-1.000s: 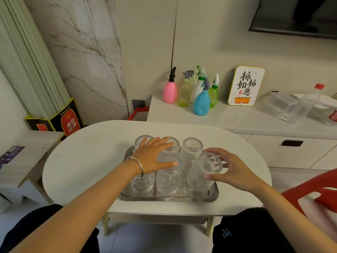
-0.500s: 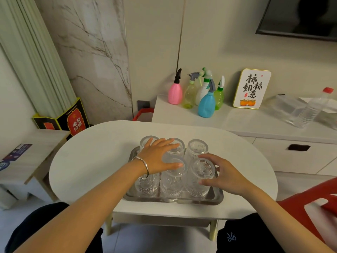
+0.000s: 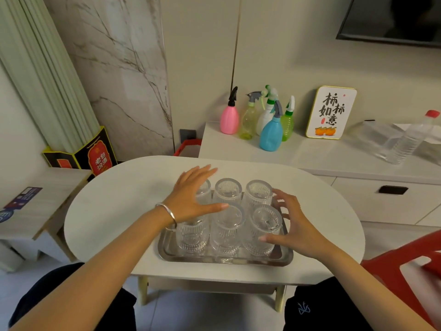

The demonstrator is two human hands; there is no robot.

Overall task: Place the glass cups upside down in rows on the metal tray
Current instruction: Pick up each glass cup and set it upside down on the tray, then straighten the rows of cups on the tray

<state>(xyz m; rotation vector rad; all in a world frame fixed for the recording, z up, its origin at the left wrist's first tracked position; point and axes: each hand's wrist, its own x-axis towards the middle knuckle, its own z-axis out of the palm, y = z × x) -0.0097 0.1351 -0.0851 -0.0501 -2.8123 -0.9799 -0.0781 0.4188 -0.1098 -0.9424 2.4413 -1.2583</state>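
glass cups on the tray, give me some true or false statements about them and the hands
1. Six glass cups stand on the metal tray. True.
2. The cups stand mouth up. False: they are upside down, bases on top.
3. The left hand is over the left-side cups, fingers spread. True.
4. The right hand lifts a cup clear of the tray. False: it is open beside the front right cup, which stands on the tray.

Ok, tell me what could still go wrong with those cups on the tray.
1. Six glass cups stand packed close together on the metal tray; a nudge from the right hand beside them could knock one into its neighbours.
2. The left hand lies over the left-side cups; drawing it back carelessly might tip one.
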